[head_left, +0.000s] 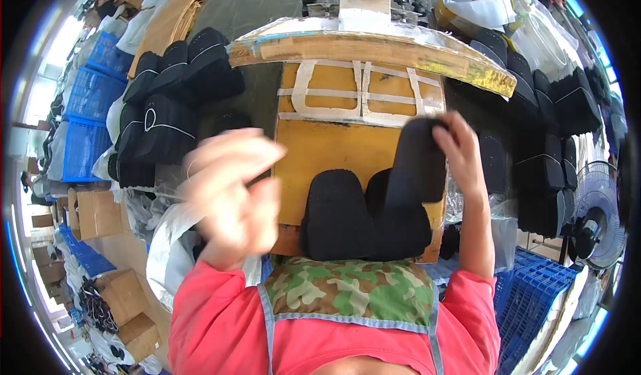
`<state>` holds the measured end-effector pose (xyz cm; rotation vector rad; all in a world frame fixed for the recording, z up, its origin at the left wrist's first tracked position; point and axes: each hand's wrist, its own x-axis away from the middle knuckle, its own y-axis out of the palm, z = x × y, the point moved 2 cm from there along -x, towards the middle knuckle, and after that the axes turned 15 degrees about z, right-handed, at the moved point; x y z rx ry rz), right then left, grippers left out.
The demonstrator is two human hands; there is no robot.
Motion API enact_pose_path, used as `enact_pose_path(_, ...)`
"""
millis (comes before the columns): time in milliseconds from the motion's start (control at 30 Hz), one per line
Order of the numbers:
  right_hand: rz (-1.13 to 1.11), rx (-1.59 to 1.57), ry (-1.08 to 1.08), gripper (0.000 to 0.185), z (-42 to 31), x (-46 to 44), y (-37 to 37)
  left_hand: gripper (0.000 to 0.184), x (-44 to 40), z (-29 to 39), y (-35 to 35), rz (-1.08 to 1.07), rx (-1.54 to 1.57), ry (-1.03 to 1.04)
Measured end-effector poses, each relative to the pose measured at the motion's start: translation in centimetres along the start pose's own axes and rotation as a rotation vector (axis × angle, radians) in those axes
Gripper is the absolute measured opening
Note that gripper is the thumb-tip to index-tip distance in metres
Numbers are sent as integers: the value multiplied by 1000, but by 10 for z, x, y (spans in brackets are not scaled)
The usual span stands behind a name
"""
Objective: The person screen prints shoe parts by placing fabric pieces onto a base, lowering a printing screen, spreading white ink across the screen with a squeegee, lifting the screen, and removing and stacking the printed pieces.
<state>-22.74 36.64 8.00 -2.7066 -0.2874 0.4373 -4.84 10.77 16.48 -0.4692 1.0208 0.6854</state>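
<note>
My right hand [462, 149] pinches the upper edge of a thin black round-ended fabric piece [419, 164], held tilted. Below it, partly covered, a stack of similar black pieces [404, 231] lies at the near edge of a yellow board [314, 148]. Another black stack [336, 215] sits right beside it on the left. Smeared by motion, my left hand [234, 191] is raised left of the board, apart from the stacks; whether it holds anything is unclear.
A wooden bar [374, 48] crosses the board's far end, near white tape frames [327, 88]. Tied black bundles [163, 128] stand left, more bundles [537, 168] right. A fan [594, 225] and blue crate [534, 288] are at right; cardboard boxes [123, 295] lie lower left.
</note>
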Motion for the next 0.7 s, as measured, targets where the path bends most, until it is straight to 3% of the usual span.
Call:
enact_pose_path(67,101,-12,-54,20,44,-46,18,37,35,-18,6,-456,-256,-276)
enact_pose_path(133,109,341,49,24,69,-91,43,43,79,-26,4,-643,-280,-455)
enact_pose_path(200,368,188,-602,23,107,-127,81,50,107,-23,6,-709,-320,-506)
enact_pose_path(267,282,372,-494,25,102,-138,97,55,117,-23,4,-716,-268,-599)
enact_pose_path(300,302,506,-598,26,93,-131,101,55,116,-22,4,-704,-275,-589)
enact_pose_path(400,310,389,-580,32,105,-123,117,55,114,-21,7,-698,-258,-581)
enact_pose_path(433,157,417,-527,46,108,-120,118,54,113,-21,7,-700,-261,-573)
enact_pose_path(567,-1,653,-526,73,101,-94,119,53,111,-23,8,-742,-265,-572)
enact_pose_path(700,5,674,-507,76,104,-88,122,53,112,-23,8,-792,-309,-527)
